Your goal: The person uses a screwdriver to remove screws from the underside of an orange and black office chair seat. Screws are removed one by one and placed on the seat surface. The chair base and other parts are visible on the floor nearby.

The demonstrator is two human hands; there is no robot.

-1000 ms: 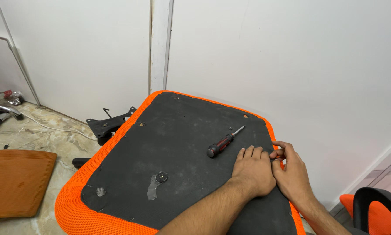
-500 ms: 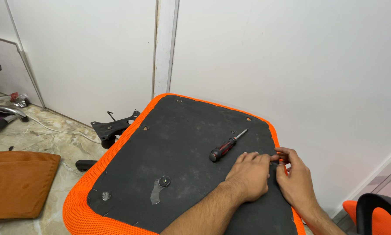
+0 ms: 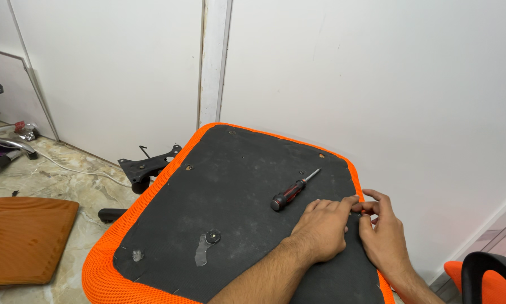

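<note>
Little has shifted since half a second ago: my right hand [image 3: 384,233] has crept slightly along the seat's right edge, and the screwdriver [image 3: 294,190] lies where it was.

I look down on an upturned chair seat [image 3: 230,202]. Its underside is a flat, dusty black fabric panel, roughly square with rounded corners, edged by a bright orange mesh border [image 3: 98,270]. Small holes and a round fitting beside a shiny tape patch [image 3: 203,249] dot the panel. The screwdriver, with a red-and-black ribbed handle and a thin metal shaft, rests loose on the panel, just beside my left fingertips but not touching them.

My left hand [image 3: 320,231] lies palm down on the black fabric near the right edge, fingers together and lightly curled, pressing the cloth. My right hand sits against it at the rim, thumb and forefinger pinched at the fabric's edge; whether something small is between them I cannot tell.

Beyond the seat lie a marbled stone floor, a black metal bracket [image 3: 146,164] and a flat orange panel [image 3: 25,236], before a plain white wall.
</note>
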